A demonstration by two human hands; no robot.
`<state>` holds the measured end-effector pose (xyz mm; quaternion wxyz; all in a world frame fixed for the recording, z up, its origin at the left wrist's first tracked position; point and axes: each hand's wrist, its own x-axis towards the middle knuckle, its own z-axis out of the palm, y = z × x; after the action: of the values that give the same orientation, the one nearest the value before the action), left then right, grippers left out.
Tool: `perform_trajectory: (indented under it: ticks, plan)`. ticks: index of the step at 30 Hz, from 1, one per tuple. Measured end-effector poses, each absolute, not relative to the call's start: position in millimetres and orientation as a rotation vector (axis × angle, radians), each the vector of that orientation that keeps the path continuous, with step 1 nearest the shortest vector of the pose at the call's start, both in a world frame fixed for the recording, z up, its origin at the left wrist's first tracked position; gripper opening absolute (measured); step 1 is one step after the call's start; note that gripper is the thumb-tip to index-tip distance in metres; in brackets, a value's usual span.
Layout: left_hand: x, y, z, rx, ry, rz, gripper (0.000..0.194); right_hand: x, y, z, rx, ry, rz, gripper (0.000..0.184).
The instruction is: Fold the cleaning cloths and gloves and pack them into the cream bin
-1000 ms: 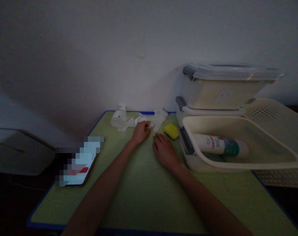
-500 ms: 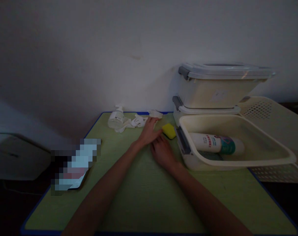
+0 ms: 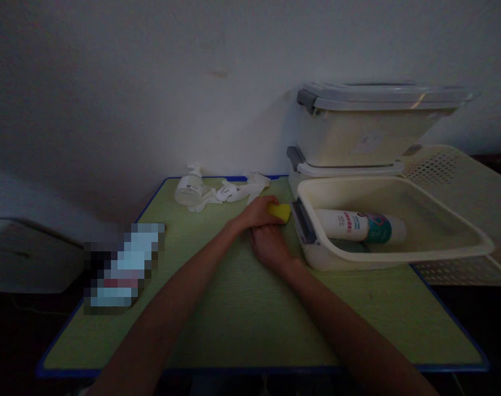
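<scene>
My left hand [image 3: 256, 213] reaches across the green table [image 3: 242, 308] and closes its fingers over the yellow sponge [image 3: 281, 211], which lies beside the open cream tub [image 3: 448, 247]. Just below it my right hand [image 3: 269, 246] rests palm down on the table, its fingers partly hidden under the left hand. Crumpled white gloves [image 3: 238, 191] lie at the table's far edge, next to a fallen clear pump bottle [image 3: 189, 190].
The open tub holds a white and teal bottle [image 3: 360, 226]. Two lidded cream boxes [image 3: 370, 129] are stacked behind it against the wall. A perforated cream basket [image 3: 452, 176] stands at the far right. A blurred-out flat item [image 3: 122, 264] lies on the table's left side.
My left hand has moved right, from the white gloves to the yellow sponge, and closed on it. The right hand stayed put, shifting only slightly.
</scene>
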<state>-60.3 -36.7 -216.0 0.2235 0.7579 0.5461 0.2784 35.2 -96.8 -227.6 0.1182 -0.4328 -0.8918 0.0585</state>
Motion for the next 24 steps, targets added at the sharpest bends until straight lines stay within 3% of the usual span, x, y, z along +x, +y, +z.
perform_trajectory:
  ticks: [11, 16, 24]
  plan:
    - [-111.2, -85.2, -225.6, 1.854, 1.907, 0.966, 0.036, 36.2, -97.1, -226.3, -0.633, -2.705, 0.365, 0.026]
    - [-120.4, -111.5, -235.0, 1.78, 1.866, 1.132, 0.035, 40.8, -100.0, -228.8, -0.707, -2.584, 0.373, 0.019]
    - [-125.6, -108.8, -232.6, 1.559, 1.457, 1.336, 0.036, 39.7, -94.3, -231.3, -0.817, -2.336, 0.401, 0.041]
